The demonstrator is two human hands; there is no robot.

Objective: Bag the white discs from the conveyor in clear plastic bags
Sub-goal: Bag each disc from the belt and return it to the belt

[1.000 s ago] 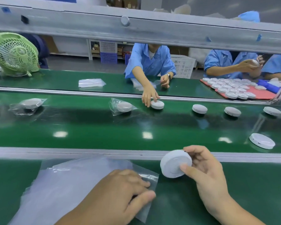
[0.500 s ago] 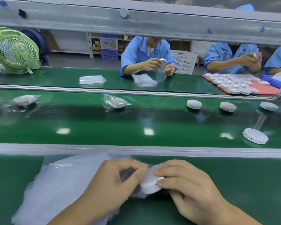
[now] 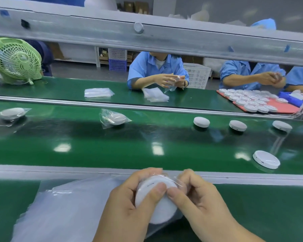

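Grip: your left hand (image 3: 129, 205) and right hand (image 3: 201, 206) both clamp one white disc (image 3: 157, 205), thumbs tip to tip on its face, clear bag (image 3: 178, 182) film wrapped over it. Position: over near tabletop (image 3: 269, 206), centre. Stack of bags (image 3: 68, 206) lies left, running under your left forearm. Conveyor (image 3: 112, 145) beyond: loose discs (image 3: 201, 121) right, bagged discs (image 3: 115, 117) left.

Bright overhead light glares off the conveyor belt (image 3: 112, 151); wide-angle edges bend.
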